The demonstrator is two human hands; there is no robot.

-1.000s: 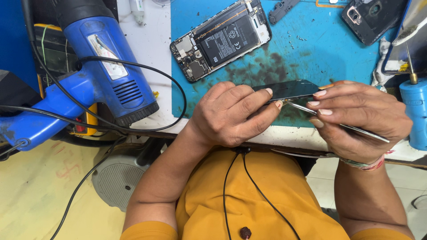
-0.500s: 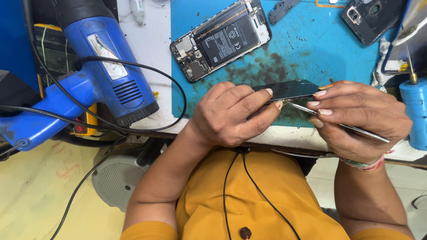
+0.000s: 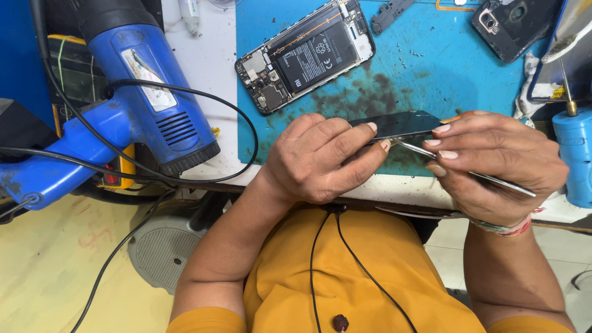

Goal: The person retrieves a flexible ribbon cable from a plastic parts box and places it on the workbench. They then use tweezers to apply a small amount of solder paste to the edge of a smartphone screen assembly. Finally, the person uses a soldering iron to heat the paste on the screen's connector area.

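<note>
Left hand [image 3: 320, 157] pinches the thin dark phone panel [image 3: 401, 124] by its edge; right hand [image 3: 496, 163], at three o'clock, grips metal tweezers [image 3: 487, 177] against it. The panel looks light, stiff, brittle: best held by its edges.

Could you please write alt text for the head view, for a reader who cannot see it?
Two hands hold a dark phone panel over a blue mat: the left hand grips it while the right hand works thin metal tweezers at its edge. An opened phone lies on the mat, a blue heat gun to the left.
</note>
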